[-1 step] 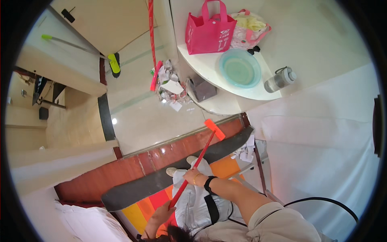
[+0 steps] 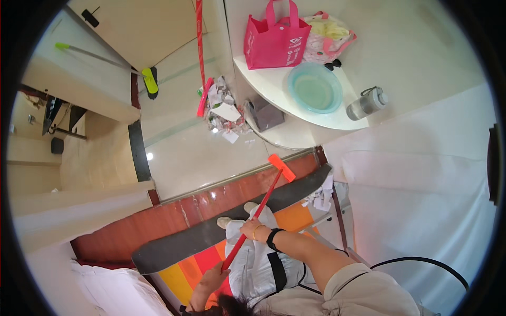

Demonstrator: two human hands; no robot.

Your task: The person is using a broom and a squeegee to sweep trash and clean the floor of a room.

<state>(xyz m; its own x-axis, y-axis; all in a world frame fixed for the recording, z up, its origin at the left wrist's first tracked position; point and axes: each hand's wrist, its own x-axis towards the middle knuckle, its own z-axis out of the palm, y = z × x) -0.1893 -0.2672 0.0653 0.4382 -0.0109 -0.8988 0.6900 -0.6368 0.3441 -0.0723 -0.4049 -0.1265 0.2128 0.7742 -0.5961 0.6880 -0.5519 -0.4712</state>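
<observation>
Both my hands grip a red-handled broom [image 2: 266, 195] that slants up and to the right across my legs. My left hand [image 2: 213, 277] is closed round the lower end of the handle. Farther up, my right hand [image 2: 253, 230] is wrapped round it, with a yellow band at the wrist and a black strap above. The broom's orange head [image 2: 282, 168] lies over the reddish-brown step [image 2: 203, 203]; its bristles do not show. To the right of the head, below the dark grey edging [image 2: 184, 243], are white paper scraps [image 2: 320, 199].
Paper litter [image 2: 224, 108] is heaped on the tile floor beside a red pole with a pink-red head [image 2: 205, 97]. A green broom [image 2: 150, 81] leans at the left wall. The corner shelf holds a pink bag [image 2: 276, 45], a blue basin [image 2: 315, 88] and a bottle [image 2: 367, 104].
</observation>
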